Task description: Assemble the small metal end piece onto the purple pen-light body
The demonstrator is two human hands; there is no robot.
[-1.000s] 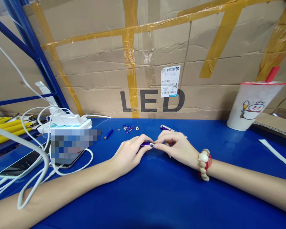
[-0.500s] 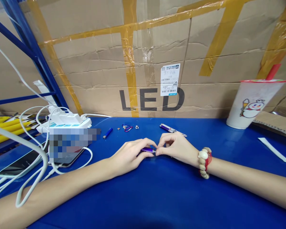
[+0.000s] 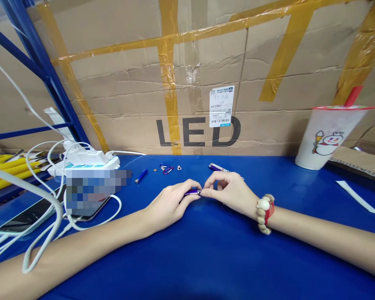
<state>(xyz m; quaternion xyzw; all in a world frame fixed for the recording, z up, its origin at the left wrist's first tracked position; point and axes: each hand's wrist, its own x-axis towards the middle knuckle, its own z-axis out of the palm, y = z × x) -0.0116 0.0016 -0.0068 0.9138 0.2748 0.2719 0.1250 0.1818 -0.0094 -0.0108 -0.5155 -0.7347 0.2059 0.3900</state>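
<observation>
My left hand (image 3: 171, 203) is wrapped round a slim purple metal tube (image 3: 191, 192), which looks like a small penlight, lying sideways between thumb and fingers. At the tube's right end, the thumb and forefinger of my right hand (image 3: 226, 189) are pinched together. What they grip there is too small to make out. Behind my right hand lies another purple penlight (image 3: 218, 167) with silver ends, partly covered by the fingers. Farther left on the table are a short blue tube (image 3: 141, 176), a small round disc (image 3: 155, 170), blue and purplish-red carabiner clips (image 3: 166, 169) and a tiny silver part (image 3: 179, 168).
White cables (image 3: 120, 204) loop around a power strip (image 3: 87, 160) and phones (image 3: 28, 214) at the left, crossing near my left forearm. A drink cup (image 3: 328, 139) and a white paper strip (image 3: 358, 196) are at the right. A taped cardboard box (image 3: 128, 96) stands behind the blue table (image 3: 187, 258).
Both hands have shifted slightly left, still meeting at the purple tube's right end. Less of the tube's silver tip shows, and the right hand covers more of the penlight behind it.
</observation>
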